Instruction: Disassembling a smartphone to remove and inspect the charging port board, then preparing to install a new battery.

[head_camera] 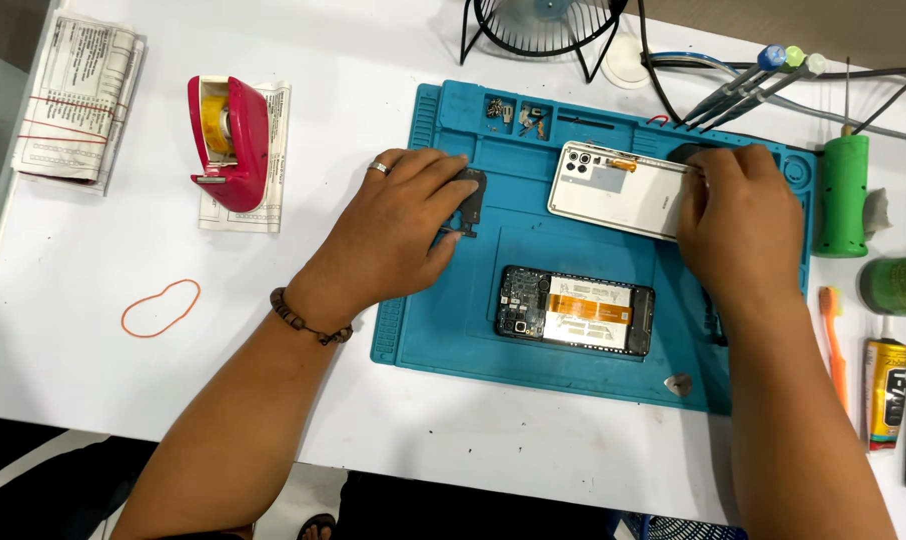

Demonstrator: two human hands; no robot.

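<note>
Teal silicone covers the middle of the white worktop, where a repair mat carries an opened smartphone, its circuit board and orange flex cable exposed. The person's left hand, a ring on one finger and a bead bracelet at the wrist, lies palm down on the mat with its fingers over a small black plastic part; whether that grip is closed on the part cannot be told. The right hand rests at the right end of a white phone back cover, which lies face up near the mat's far edge, and its fingers pinch a thin metal tool laid along the cover's top edge. Small screws sit in the mat's tray compartments. Left of the mat stand a red tape dispenser, a folded newspaper bundle and an orange rubber band. To the right are a green bottle, an orange toothbrush and a glue tube. A black wire fan stand stands beyond the mat.
</note>
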